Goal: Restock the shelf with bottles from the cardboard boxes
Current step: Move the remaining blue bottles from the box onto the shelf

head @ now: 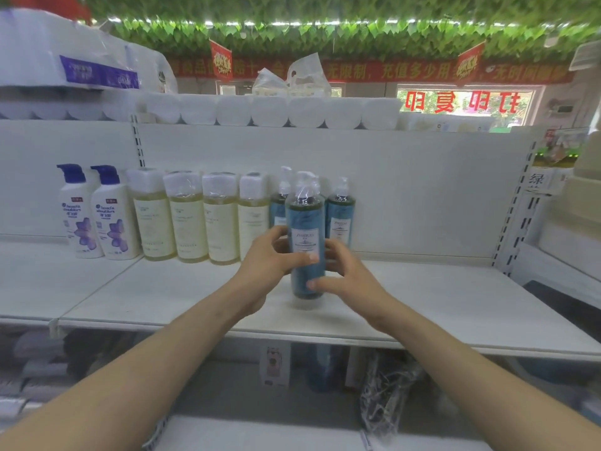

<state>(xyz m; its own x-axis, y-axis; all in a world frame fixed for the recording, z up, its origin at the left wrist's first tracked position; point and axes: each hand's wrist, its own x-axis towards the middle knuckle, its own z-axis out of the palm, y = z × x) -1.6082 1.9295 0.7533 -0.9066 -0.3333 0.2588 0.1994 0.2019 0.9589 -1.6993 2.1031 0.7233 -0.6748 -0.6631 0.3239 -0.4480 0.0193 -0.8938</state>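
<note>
The blue bottle (305, 222) stands upright between both hands at the front of the white shelf (439, 304); blur hides whether its base touches the board. The left hand (270, 258) wraps its left side, thumb across the label. The right hand (348, 278) curls round its lower right side, thumb on the front.

Behind the bottle runs a white back panel. High above it hang green leaves (325, 30) and a red banner (374, 71), with a row of toilet rolls (270, 110) on the top shelf.

Just behind the bottle stand two more blue bottles (340, 213), and another pump top shows there. To its left are four pale yellow bottles (188, 222), then two white shampoo bottles (81, 216).
</note>
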